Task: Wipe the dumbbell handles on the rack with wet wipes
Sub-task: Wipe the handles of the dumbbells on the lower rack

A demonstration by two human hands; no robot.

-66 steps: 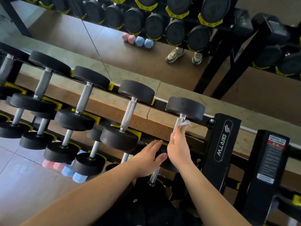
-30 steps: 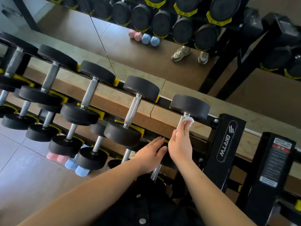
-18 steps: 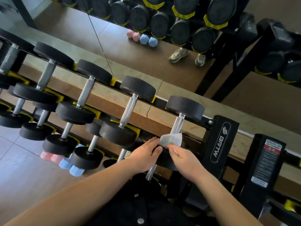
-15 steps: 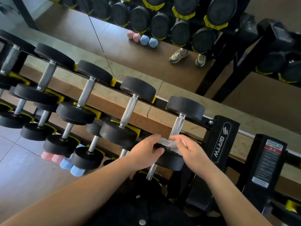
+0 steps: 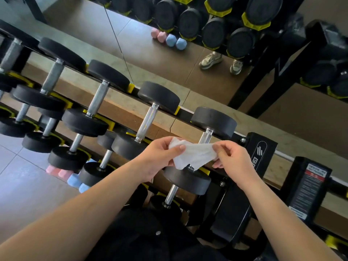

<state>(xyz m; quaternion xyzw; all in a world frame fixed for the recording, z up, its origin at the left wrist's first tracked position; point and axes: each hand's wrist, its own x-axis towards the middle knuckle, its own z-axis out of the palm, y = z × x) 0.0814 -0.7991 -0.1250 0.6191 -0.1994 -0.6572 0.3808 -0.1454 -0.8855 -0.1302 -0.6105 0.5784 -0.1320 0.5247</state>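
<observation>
Right now on my feed the left hand (image 5: 158, 159) and the right hand (image 5: 233, 161) sit near the middle of the frame. They are apart from each other, each pinching one end of the white wet wipe (image 5: 194, 155) between thumb and fingers, so the wipe is spread between them. The wipe is crumpled and hangs in front of the rightmost dumbbell (image 5: 213, 122) on the top tier of the rack (image 5: 261, 153). I cannot tell whether it touches the metal.

That dumbbell's chrome handle (image 5: 206, 136) shows just above the wipe, and its black lower head (image 5: 187, 178) sits just under the hands. To the left, a second dumbbell handle (image 5: 146, 122) lies bare, tilted the same way. More dumbbells run off toward the upper left of the frame, resting in yellow cradles (image 5: 111, 125). The rack's black upright, marked with a white logo, stands just right of the right hand.

In the lower left, small pink dumbbells (image 5: 58, 171) and blue dumbbells (image 5: 75, 182) show beneath the lowest row. A mirror (image 5: 160, 59) fills the upper frame and reflects a pair of sneakers (image 5: 211, 58).
</observation>
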